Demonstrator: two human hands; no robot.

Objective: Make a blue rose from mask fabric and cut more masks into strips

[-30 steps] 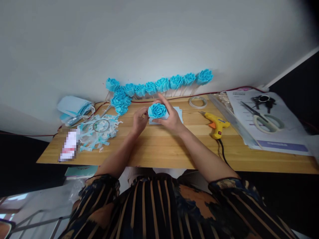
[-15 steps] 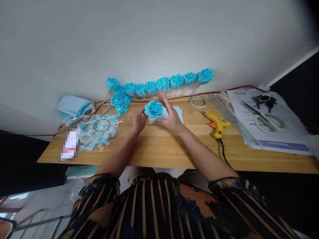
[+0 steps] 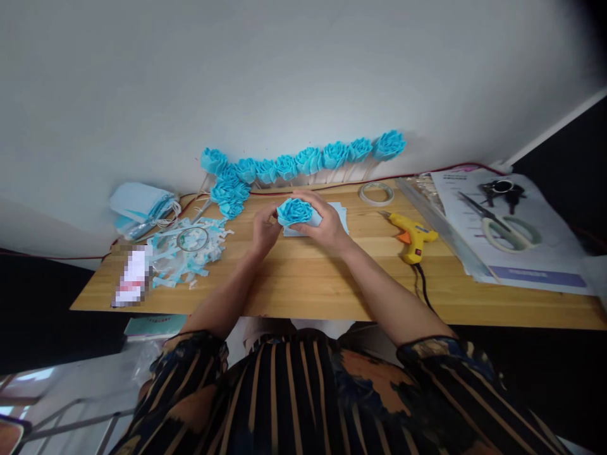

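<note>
Between my hands, above the wooden table [image 3: 303,278], is a blue artificial rose [image 3: 294,212] with ruffled petals, its open face tilted up toward me. My right hand [image 3: 328,224] curls around its right side, thumb below and fingers over the far edge. On the other side my left hand [image 3: 266,229] is closed at the rose's edge; its fingertips are partly hidden, and any stem is out of sight. Pale blue sheets [image 3: 340,218] lie flat under and behind my right hand.
A row of blue roses on sticks [image 3: 309,160] leans against the wall, with more roses [image 3: 230,191] heaped at its left. Blue-white scraps [image 3: 215,243] and folded masks [image 3: 142,205] lie left. Rightward are a tape roll [image 3: 377,194], yellow glue gun [image 3: 413,237] and scissors [image 3: 509,230].
The fingers of my right hand have come down and closed in around the rose, which has tilted and lowered slightly. My left hand stays nearly where it was.
</note>
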